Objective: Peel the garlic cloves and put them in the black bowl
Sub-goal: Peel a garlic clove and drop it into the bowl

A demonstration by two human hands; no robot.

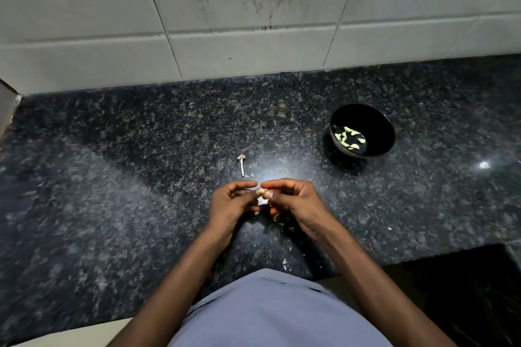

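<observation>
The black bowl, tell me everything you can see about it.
The black bowl is small, round and glossy, maybe ceramic or plastic, though the material is hard to tell. It stands upright on the dark speckled stone counter, to the right of and beyond both hands, and nothing grips or touches it. Inside, on the bottom, lie several pale peeled garlic cloves in a loose cluster. The rest of the inside looks bare and dark. Its rim catches a faint shine.

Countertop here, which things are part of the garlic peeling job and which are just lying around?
Part of the job:
- garlic clove, pinched between left hand and right hand
- black bowl
- peeled cloves inside the bowl

Just lying about:
- bare garlic stem on the counter
- skin scraps near the counter edge
</observation>
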